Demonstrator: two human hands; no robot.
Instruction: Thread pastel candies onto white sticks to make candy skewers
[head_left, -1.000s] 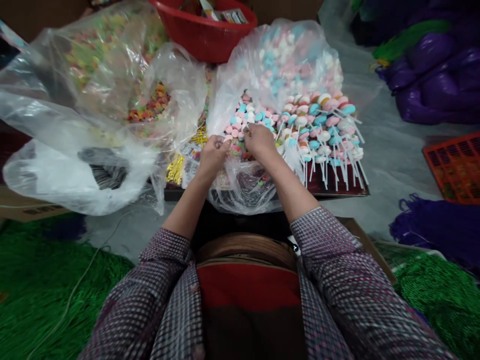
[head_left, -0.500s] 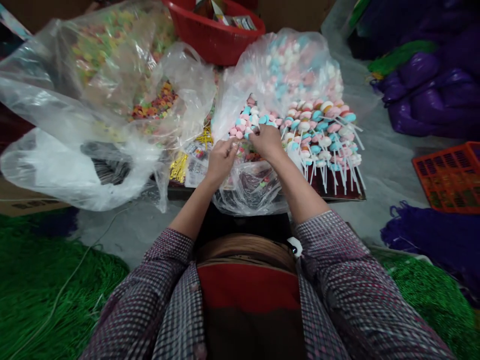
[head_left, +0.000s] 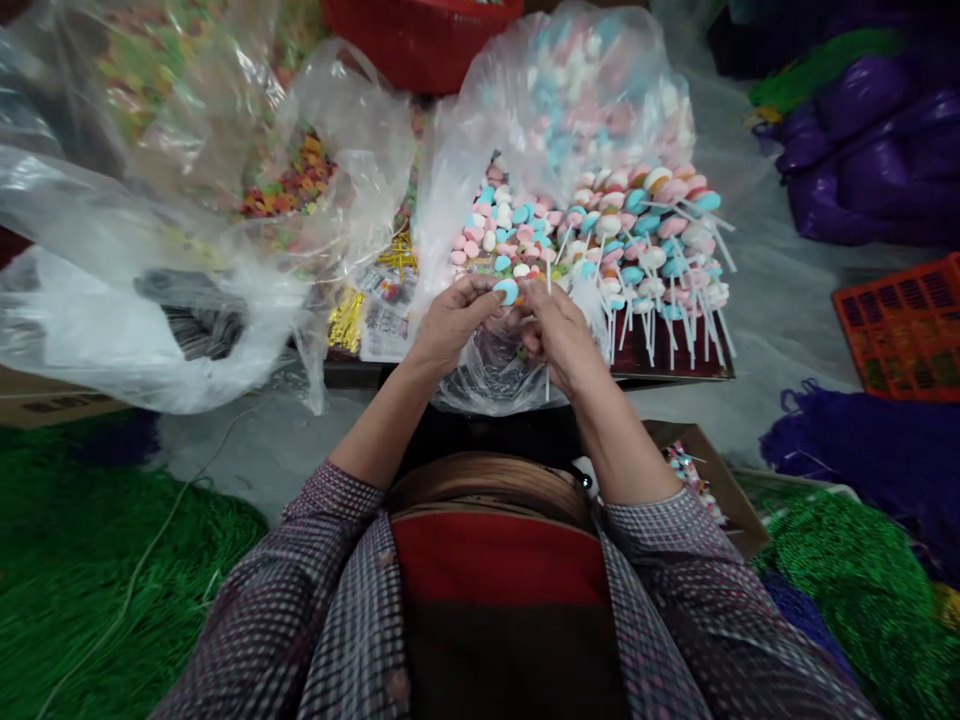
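My left hand (head_left: 448, 325) pinches a small blue candy (head_left: 508, 290) between thumb and fingertips. My right hand (head_left: 559, 335) is closed round a thin white stick (head_left: 547, 345) that points up towards that candy. Both hands hover over the crumpled mouth of a clear plastic bag (head_left: 495, 370) of pink, blue and white candies (head_left: 499, 225). Just to the right, a pile of finished candy sticks (head_left: 660, 250) lies on a dark board (head_left: 675, 362).
A large clear bag of multicoloured candies (head_left: 225, 160) sits at the left, a red basin (head_left: 420, 40) at the top. Gold twist ties (head_left: 349, 320) lie between the bags. Green strands (head_left: 90, 560) and purple strands (head_left: 877, 450) cover the floor; an orange crate (head_left: 900, 325) stands right.
Both hands drew back out of the candy bag towards me. The left now holds a blue candy and the right holds a white stick. The camera tilted down slightly.
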